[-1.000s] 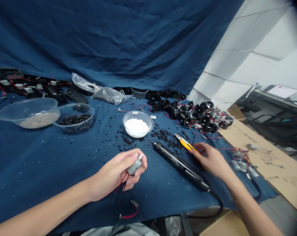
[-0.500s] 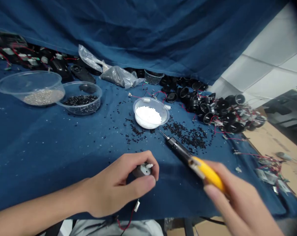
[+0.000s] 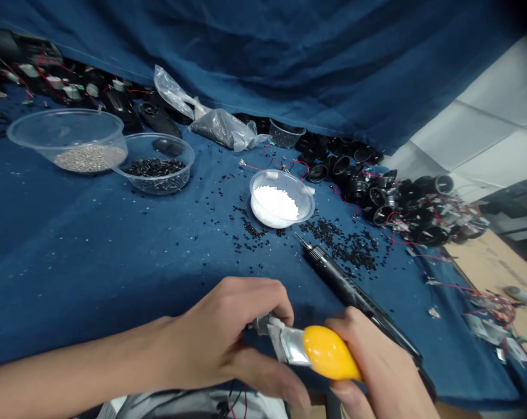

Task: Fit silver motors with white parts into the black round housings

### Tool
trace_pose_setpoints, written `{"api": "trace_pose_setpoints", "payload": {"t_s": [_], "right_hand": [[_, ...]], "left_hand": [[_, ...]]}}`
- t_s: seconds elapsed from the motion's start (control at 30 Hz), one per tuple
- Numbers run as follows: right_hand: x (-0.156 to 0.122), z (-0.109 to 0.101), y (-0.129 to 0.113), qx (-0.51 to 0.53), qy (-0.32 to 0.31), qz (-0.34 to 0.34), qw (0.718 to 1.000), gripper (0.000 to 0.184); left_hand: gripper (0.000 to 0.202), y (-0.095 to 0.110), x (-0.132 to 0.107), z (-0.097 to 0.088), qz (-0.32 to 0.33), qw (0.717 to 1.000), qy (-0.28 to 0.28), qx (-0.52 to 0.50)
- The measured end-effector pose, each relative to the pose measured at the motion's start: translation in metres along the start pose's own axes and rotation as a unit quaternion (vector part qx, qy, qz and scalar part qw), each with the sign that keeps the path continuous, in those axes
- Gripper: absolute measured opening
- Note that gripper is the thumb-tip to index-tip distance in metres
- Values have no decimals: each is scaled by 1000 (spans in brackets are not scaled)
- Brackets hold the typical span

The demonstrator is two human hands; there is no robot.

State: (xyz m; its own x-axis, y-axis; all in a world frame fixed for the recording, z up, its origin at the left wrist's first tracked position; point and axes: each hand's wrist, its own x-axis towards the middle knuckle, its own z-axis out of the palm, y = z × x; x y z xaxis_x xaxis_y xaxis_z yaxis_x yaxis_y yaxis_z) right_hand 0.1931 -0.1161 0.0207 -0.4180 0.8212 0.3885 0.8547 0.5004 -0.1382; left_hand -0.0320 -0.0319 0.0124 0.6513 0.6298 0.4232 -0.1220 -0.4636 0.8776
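My left hand curls its fingers round a small grey motor, which is mostly hidden. Its thumb stands away, lower down. In my right hand is a tool with a glossy yellow handle and a broad silver metal head. That head meets the motor's end, where a bit of white shows; the tool's exact kind is unclear. A black electric screwdriver lies beyond my right hand, its bit pointing toward a clear bowl of small white parts.
Small black pieces are scattered by the bowl. To the left stand a clear tub of metal bits and another tub of dark screws. A plastic bag and heaped black housings line the back. Blue cloth covers the table.
My right hand has moved left, bringing the yellow-handled tool to the motor in my left hand. My left thumb has lowered off the motor. The view has shifted slightly.
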Motion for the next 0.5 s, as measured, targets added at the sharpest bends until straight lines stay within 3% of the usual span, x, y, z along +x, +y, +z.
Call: {"api": "trace_pose_setpoints", "payload": {"t_s": [0.5], "right_hand": [[2, 2, -1, 40, 7, 10, 999, 45]], "left_hand": [[39, -3, -1, 1, 26, 1000, 9, 10]]}}
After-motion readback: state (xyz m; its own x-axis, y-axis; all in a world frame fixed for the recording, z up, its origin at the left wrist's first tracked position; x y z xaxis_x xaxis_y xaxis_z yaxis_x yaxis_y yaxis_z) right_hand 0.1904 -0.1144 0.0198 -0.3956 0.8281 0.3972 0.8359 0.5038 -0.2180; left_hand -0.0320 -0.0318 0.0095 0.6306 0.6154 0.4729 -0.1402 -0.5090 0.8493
